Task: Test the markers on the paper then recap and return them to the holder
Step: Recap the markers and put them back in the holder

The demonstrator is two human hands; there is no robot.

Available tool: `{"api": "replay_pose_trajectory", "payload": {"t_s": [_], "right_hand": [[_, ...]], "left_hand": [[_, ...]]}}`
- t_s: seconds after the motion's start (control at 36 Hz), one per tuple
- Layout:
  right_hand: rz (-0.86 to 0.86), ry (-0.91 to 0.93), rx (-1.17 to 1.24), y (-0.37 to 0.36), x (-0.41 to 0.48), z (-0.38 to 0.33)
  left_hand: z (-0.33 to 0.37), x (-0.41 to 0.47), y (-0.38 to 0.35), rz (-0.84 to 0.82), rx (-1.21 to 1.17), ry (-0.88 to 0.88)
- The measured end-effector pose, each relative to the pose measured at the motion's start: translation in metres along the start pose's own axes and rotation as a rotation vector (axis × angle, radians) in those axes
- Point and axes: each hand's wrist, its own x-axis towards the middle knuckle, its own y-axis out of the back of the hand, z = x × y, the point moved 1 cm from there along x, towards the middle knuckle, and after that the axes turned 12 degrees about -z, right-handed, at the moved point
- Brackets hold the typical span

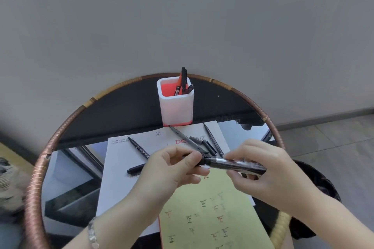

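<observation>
Fingers of both hands [172, 170] [269, 170] pinch one marker [234, 164] above paper [210, 218], well clear of holder [175, 105].

**Readable marks on the paper and pad**

The white sheet [129, 168] bore red letters "DE", the rest hidden by a marker, then grey digits that looked like "17". A small round "CCC"-like sign sat near its top edge. Small grey print at its upper left was too blurred to read. The yellow pad [212, 208] carried repeated hand-drawn "正"-like marks in black, red and green.
</observation>
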Motion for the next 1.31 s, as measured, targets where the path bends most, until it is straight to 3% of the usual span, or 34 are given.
{"api": "replay_pose_trajectory", "payload": {"t_s": [0.22,0.56,0.69,0.83,1.03,1.11,1.22,1.31], "right_hand": [[0.042,0.126,-0.040,0.003,-0.005,-0.003],[0.138,0.117,0.039,0.003,-0.002,-0.003],[0.059,0.031,0.133,0.003,0.005,-0.004],[-0.144,-0.064,-0.219,-0.010,0.013,0.006],[0.088,-0.178,-0.047,0.006,0.004,0.016],[0.221,-0.207,-0.055,0.029,-0.008,0.032],[0.491,-0.414,-0.054,0.064,-0.041,0.076],[0.580,-0.626,0.016,0.073,-0.075,0.124]], "left_hand": [[-0.004,-0.003,0.004,-0.196,0.632,-0.081],[-0.007,-0.006,-0.001,-0.169,0.677,-0.306],[-0.004,-0.004,0.000,-0.120,0.798,-0.337],[-0.004,0.005,-0.010,-0.129,0.947,-0.349],[0.008,0.042,-0.046,-0.134,0.769,-0.372],[0.011,0.056,-0.069,-0.176,0.804,-0.360],[0.008,0.068,-0.095,-0.234,0.855,-0.302],[-0.001,0.071,-0.110,-0.309,0.927,-0.259]]}}
